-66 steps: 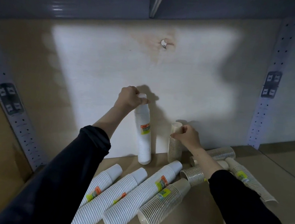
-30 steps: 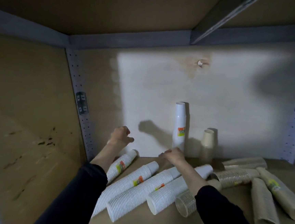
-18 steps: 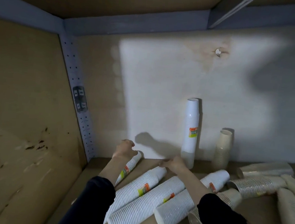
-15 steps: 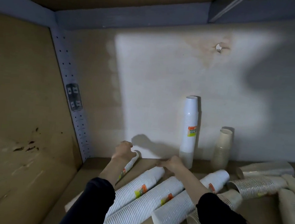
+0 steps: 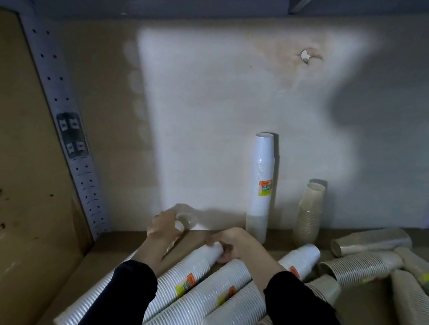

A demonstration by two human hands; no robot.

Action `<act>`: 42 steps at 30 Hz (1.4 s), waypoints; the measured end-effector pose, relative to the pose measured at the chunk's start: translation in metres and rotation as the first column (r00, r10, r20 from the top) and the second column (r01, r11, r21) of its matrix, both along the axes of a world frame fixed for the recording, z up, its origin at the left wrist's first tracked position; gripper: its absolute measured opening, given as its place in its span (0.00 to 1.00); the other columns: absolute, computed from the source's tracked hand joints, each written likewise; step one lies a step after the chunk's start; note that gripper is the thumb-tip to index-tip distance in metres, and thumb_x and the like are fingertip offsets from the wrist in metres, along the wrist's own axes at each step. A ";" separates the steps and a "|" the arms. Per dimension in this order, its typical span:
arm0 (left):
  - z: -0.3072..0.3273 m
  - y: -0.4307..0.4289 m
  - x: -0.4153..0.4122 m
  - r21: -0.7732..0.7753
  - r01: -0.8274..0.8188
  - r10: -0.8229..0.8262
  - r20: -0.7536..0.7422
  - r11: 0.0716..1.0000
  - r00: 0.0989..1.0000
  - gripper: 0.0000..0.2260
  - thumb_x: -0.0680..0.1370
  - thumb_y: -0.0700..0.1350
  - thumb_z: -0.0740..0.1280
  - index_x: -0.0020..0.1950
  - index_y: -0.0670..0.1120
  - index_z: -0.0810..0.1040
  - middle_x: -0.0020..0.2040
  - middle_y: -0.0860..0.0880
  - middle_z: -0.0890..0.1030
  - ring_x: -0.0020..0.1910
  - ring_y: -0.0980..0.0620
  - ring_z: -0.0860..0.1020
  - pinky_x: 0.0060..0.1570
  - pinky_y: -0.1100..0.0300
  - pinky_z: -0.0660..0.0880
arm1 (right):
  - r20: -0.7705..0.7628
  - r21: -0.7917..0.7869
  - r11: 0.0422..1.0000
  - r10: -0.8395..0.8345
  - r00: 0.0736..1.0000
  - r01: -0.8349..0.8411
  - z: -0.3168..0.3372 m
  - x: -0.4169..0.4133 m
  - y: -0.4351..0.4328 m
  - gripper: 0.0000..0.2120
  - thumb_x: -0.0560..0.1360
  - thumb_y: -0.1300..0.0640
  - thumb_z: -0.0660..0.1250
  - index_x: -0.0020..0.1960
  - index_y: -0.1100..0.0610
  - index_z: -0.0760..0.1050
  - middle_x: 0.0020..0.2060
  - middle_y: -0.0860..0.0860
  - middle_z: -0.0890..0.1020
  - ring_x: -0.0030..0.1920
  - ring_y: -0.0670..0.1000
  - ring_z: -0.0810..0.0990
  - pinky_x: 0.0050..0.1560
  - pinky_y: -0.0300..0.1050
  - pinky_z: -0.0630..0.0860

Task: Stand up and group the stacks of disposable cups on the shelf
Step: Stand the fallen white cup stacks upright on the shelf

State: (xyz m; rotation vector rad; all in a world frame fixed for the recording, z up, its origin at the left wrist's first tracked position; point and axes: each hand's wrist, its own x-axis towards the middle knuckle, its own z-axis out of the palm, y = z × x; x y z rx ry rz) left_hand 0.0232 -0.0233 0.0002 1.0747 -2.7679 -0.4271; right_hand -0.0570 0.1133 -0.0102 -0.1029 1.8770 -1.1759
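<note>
Head view: the left grip [image 5: 162,226] is curled round the end of a white cup stack [image 5: 182,224] lying on the shelf [image 5: 112,252]. The right grip [image 5: 237,244] pinches the end of the next lying stack [image 5: 196,267]. A tall white stack [image 5: 261,182] and a tan stack [image 5: 308,214] stand at the back.

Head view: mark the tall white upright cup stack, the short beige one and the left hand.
Tall white upright cup stack [image 5: 261,166]: head view, mid-body.
Short beige upright cup stack [image 5: 308,216]: head view, mid-body.
Left hand [image 5: 161,225]: head view, back.
</note>
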 end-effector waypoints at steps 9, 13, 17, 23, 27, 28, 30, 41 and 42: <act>0.062 -0.006 0.038 -0.001 -0.033 0.032 -0.156 0.999 0.987 0.15 0.71 0.45 0.68 0.53 0.38 0.81 0.54 0.38 0.81 0.54 0.40 0.79 0.51 0.54 0.76 | -0.046 -0.254 0.967 -0.027 0.999 0.014 0.061 0.023 -0.007 0.08 0.75 0.66 0.64 0.38 0.62 0.71 0.37 0.54 0.73 0.44 0.52 0.75 0.64 0.48 0.70; 0.094 -0.003 0.072 -0.010 -0.058 0.052 -0.295 0.998 0.954 0.14 0.72 0.46 0.69 0.46 0.34 0.81 0.49 0.36 0.82 0.49 0.38 0.80 0.41 0.56 0.72 | -0.261 -0.307 0.950 -0.025 0.965 -0.058 0.108 0.044 -0.016 0.26 0.70 0.66 0.71 0.65 0.67 0.66 0.62 0.60 0.73 0.58 0.56 0.74 0.50 0.45 0.74; 0.124 -0.001 0.107 0.004 -0.092 0.085 -0.411 0.996 0.908 0.15 0.71 0.46 0.72 0.43 0.32 0.79 0.42 0.37 0.82 0.44 0.41 0.81 0.36 0.58 0.68 | -0.462 -0.329 0.937 -0.054 0.885 -0.115 0.150 0.072 -0.020 0.17 0.63 0.66 0.75 0.48 0.65 0.72 0.54 0.61 0.77 0.52 0.56 0.77 0.41 0.45 0.78; 0.142 -0.007 0.149 0.095 -0.115 0.148 -0.528 0.989 0.836 0.18 0.71 0.41 0.71 0.26 0.45 0.66 0.28 0.47 0.73 0.27 0.50 0.72 0.27 0.63 0.66 | -0.717 -0.225 0.952 -0.016 0.697 -0.209 0.190 0.124 -0.028 0.14 0.60 0.64 0.75 0.34 0.60 0.69 0.32 0.53 0.71 0.36 0.54 0.71 0.26 0.32 0.69; 0.144 -0.007 0.169 0.192 -0.109 0.202 -0.575 0.975 0.793 0.16 0.72 0.42 0.70 0.30 0.49 0.66 0.28 0.52 0.71 0.27 0.57 0.70 0.25 0.64 0.63 | -0.792 -0.175 0.959 -0.001 0.610 -0.225 0.191 0.145 -0.032 0.12 0.62 0.65 0.74 0.45 0.63 0.77 0.47 0.57 0.83 0.49 0.55 0.82 0.39 0.35 0.74; 0.143 -0.006 0.173 0.205 -0.105 0.209 -0.591 0.973 0.779 0.15 0.72 0.43 0.70 0.31 0.50 0.66 0.30 0.53 0.72 0.29 0.57 0.71 0.26 0.64 0.64 | -0.799 -0.170 0.961 -0.006 0.601 -0.217 0.189 0.147 -0.033 0.17 0.63 0.65 0.74 0.51 0.64 0.77 0.52 0.57 0.82 0.53 0.54 0.81 0.45 0.38 0.76; 0.142 -0.006 0.181 0.235 -0.084 0.214 -0.609 0.968 0.763 0.13 0.73 0.43 0.70 0.35 0.49 0.67 0.34 0.53 0.73 0.34 0.54 0.73 0.29 0.64 0.66 | -0.814 -0.150 0.968 -0.006 0.581 -0.200 0.188 0.150 -0.034 0.20 0.64 0.64 0.74 0.55 0.65 0.76 0.56 0.58 0.80 0.55 0.55 0.80 0.49 0.41 0.77; 0.159 -0.007 0.207 0.241 -0.108 0.216 -0.487 0.964 0.846 0.14 0.72 0.44 0.71 0.50 0.44 0.67 0.49 0.47 0.73 0.46 0.50 0.73 0.31 0.65 0.67 | -0.842 -0.040 0.976 0.083 0.533 -0.216 0.192 0.153 -0.029 0.16 0.65 0.61 0.72 0.29 0.59 0.65 0.41 0.54 0.70 0.40 0.52 0.66 0.25 0.39 0.60; 0.159 -0.008 0.209 0.242 -0.105 0.213 -0.480 0.965 0.851 0.14 0.72 0.44 0.71 0.50 0.44 0.67 0.49 0.47 0.73 0.46 0.50 0.73 0.30 0.65 0.67 | -0.841 -0.042 0.976 0.082 0.535 -0.215 0.193 0.154 -0.028 0.11 0.65 0.61 0.72 0.33 0.61 0.70 0.41 0.54 0.71 0.41 0.53 0.68 0.28 0.38 0.64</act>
